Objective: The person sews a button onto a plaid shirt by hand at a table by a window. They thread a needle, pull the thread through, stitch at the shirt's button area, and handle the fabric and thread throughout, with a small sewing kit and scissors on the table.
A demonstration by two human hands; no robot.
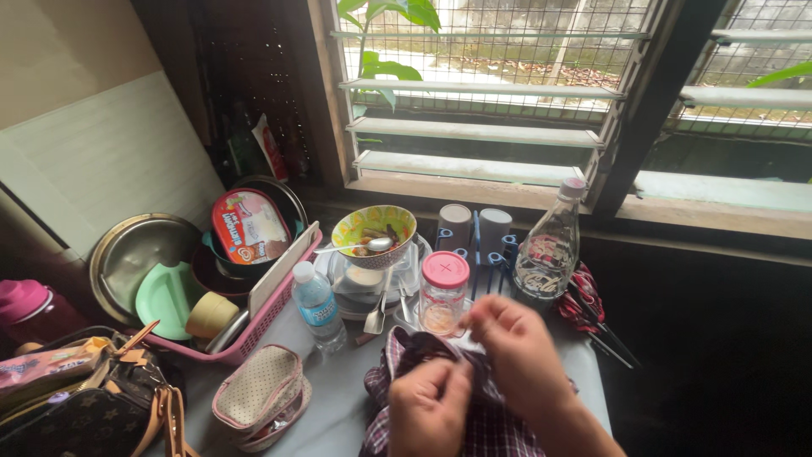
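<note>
My left hand [427, 406] and my right hand [516, 347] are both closed on a dark plaid cloth [474, 423] bunched on the grey counter [338, 398]. The right hand pinches a raised fold near a glass jar with a pink lid [443, 292]. My left hand grips the cloth lower down, close to my body. Part of the cloth is hidden under both hands.
A small plastic water bottle [318, 306], a patterned bowl with a spoon [373, 234], a clear glass bottle [548, 245] and two mugs [474, 225] stand behind. A pink dish rack [266, 305] holds plates at left. A dotted pouch [260, 394] and a handbag [85, 406] lie front left.
</note>
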